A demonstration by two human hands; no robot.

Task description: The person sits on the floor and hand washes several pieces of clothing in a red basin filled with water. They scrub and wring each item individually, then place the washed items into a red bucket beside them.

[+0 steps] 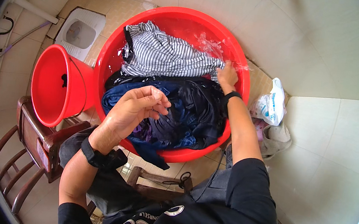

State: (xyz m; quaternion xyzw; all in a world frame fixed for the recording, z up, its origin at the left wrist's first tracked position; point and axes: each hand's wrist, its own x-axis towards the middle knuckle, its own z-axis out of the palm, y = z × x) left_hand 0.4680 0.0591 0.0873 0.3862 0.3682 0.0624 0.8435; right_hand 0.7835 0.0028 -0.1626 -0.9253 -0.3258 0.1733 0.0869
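A large red plastic tub (105, 56) stands on the tiled floor before me, holding wet clothes and some water. Across its far half lies a wet black-and-white striped garment (170, 54) with a dark trim at its left end. My right hand (227, 76) grips the right end of this garment near the tub's wall, and water splashes just beyond it. Above the nearer half hovers my left hand (143, 102), fingers loosely curled and apart, with nothing visible in it. Beneath it sits a heap of dark blue and black clothes (193, 113), one piece hanging over the near rim.
At the left, a tilted red bucket (49, 95) rests by a dark wooden chair (34, 140). A squat toilet (81, 32) is set in the floor behind it. Right of the tub are a white plastic bag (272, 104) and a greyish cloth item (277, 140) near the tiled wall (316, 130).
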